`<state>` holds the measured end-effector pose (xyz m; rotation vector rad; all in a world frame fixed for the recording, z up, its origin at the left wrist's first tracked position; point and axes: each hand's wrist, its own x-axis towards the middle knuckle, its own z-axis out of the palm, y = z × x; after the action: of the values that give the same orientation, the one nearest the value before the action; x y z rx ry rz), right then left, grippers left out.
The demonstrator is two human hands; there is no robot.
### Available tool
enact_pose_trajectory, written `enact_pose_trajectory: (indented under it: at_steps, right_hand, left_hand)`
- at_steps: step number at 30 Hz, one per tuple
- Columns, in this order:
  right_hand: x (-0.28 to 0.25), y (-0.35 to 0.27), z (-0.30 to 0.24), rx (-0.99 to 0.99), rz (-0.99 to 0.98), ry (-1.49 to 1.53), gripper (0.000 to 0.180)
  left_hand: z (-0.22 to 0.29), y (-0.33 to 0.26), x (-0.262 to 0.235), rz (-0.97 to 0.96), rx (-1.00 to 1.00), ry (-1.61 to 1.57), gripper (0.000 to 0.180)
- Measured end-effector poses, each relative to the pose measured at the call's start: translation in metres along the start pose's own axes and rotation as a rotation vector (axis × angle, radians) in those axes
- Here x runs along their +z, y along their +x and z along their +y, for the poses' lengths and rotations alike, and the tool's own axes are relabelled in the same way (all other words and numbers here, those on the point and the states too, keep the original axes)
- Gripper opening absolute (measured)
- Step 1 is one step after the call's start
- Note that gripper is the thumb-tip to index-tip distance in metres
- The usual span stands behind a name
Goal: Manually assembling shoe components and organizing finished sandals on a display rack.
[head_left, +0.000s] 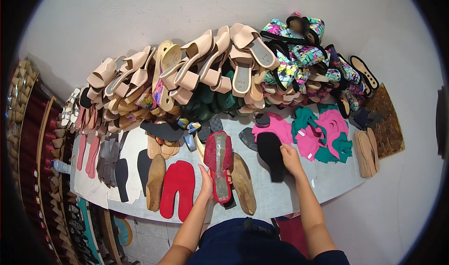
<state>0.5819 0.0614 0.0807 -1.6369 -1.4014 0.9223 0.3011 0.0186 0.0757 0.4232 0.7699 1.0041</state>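
My left hand [206, 182] is closed around a red shoe upper on a last [220, 155], held with its underside up. That underside has a greyish, shiny strip down the middle and red material folded over the edges. My right hand [292, 160] pinches the side of a black shoe sole [270, 153], which is upright with its narrow heel end toward me. Just left of my left hand lies a pair of red insoles [178, 185], joined at the toe. One wooden shoe last [155, 184] rests beside them; another wooden last [244, 186] lies between my hands.
A high heap of beige heeled sandals [196, 54] and colourful patterned slippers [299, 61] stands along the wall. Pink and green cut pieces [322, 131] lie at the right, near stacked tan soles [366, 152]. Grey soles [121, 178] lie left. Shelves of lasts [56, 171] flank the table.
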Motion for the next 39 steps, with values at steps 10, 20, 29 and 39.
enact_pose_trajectory:
  at_steps: [10,20,29,39]
  right_hand:
    - [0.01,-0.002,-0.003,0.389,-0.048,0.924,0.02]
    - [0.048,-0.024,-0.045,0.324,-0.128,1.045,0.025]
    - [0.1,-0.036,-0.072,0.299,0.08,0.918,0.031]
    - [0.112,-0.031,-0.066,0.192,0.109,0.573,0.039]
  left_hand:
    - [0.006,-0.003,0.006,0.002,0.012,0.002,0.087]
    - [-0.008,-0.003,0.014,-0.004,-0.013,0.014,0.087]
    - [-0.025,-0.002,0.03,-0.006,0.043,0.142,0.085]
    - [-0.028,-0.002,0.032,0.046,0.066,0.111,0.085]
